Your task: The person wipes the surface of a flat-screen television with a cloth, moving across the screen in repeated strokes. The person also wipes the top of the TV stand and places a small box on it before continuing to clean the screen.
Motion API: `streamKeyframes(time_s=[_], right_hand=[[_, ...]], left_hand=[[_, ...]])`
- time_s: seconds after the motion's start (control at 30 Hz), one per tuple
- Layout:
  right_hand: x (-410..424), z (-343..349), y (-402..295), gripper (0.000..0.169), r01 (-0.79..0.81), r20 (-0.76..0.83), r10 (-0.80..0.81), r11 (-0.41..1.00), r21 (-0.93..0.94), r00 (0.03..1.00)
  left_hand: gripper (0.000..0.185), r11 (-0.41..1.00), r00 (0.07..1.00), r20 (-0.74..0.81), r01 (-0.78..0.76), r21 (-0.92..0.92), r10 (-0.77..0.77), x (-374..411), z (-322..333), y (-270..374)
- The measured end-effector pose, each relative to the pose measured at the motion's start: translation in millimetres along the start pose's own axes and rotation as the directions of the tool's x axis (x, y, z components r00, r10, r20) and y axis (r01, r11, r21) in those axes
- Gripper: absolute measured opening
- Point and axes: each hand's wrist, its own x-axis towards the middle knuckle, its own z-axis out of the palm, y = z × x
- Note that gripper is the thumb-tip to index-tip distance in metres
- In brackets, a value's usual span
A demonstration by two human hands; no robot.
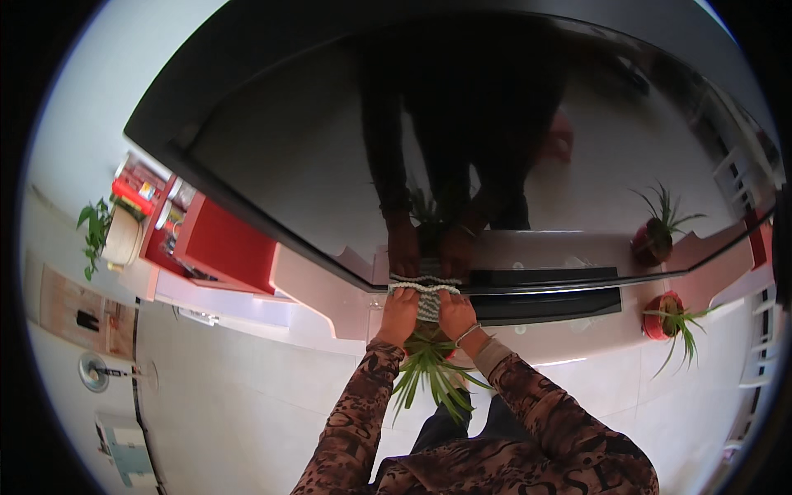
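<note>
A grey-and-white striped cloth [429,303] spans the gap between my hands, its upper edge against the lower bezel of a large black television [297,161]. Gripping its left side is my left hand [398,314], fingers pointing toward the screen. My right hand [458,317], with a bracelet at the wrist, holds the right side of the same cloth. The glossy screen mirrors my arms, both hands and the cloth. Just below my hands, a potted spider plant [436,371] spreads its long leaves, its pot partly hidden by them and by my wrists.
On the pale pink TV cabinet [594,340] lies a black bar-shaped device [544,307], right of my hands. A second plant in a red pot [662,317] stands farther right. Red shelving [226,247] holds jars at left, near a leafy plant [96,232]. A fan [94,372] is at far left.
</note>
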Motion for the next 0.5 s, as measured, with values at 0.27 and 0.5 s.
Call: streamKeyframes(time_s=[0.27,0.5], right_hand=[[42,26,-53,0.032,0.118,0.166,-0.137,0.986,0.118,0.977],[66,3,-97,0.029,0.129,0.057,-0.152,0.949,0.289,0.987]], left_hand=[[0.019,0.98,0.974,-0.117,0.188,-0.066,-0.195,-26,-20,-54],[0.034,0.969,0.931,-0.275,0.213,-0.123,-0.24,-35,-50,-52]])
